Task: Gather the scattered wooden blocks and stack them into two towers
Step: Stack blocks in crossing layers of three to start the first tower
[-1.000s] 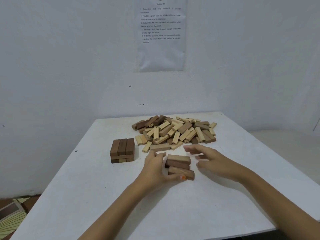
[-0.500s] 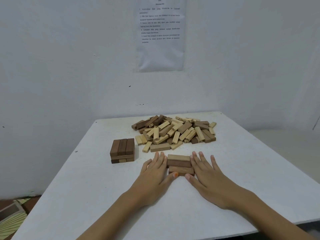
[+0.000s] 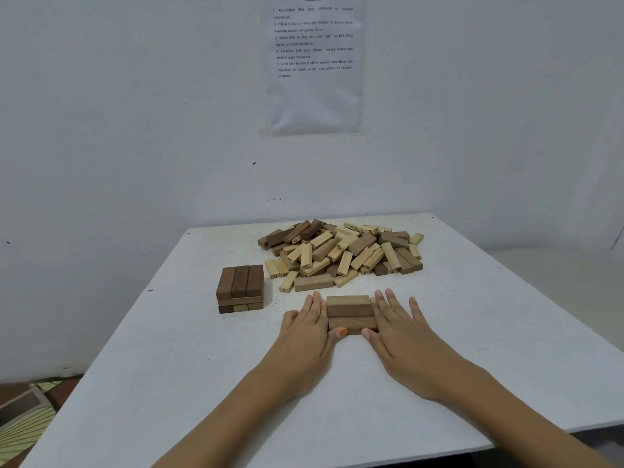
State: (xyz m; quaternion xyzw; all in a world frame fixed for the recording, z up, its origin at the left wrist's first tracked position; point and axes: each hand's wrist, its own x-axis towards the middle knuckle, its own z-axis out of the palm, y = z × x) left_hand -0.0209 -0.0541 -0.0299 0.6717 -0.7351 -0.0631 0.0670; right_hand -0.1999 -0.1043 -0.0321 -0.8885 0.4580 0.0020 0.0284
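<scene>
- White wall fills the upper frame; a printed sheet is fixed to it at top centre.
- White table occupies the lower frame, its far edge against the wall.
- Pile: loose light and dark blocks, heaped at the far centre of the table.
- Stack: left of centre, just beside the pile. Three dark blocks lie side by side on top, with crossed layers beneath.
- Row: three blocks lie flat, side by side and touching, at frame centre, in front of the pile.
- Left hand: flat on the table, fingers straight and together, their inner edge against the left end of the row, thumb tip at the near left corner.
- Right hand: flat on the table, fingers straight and slightly spread, index finger against the right end of the row, thumb tip at the near right corner.
- Neither hand grips a block.
</scene>
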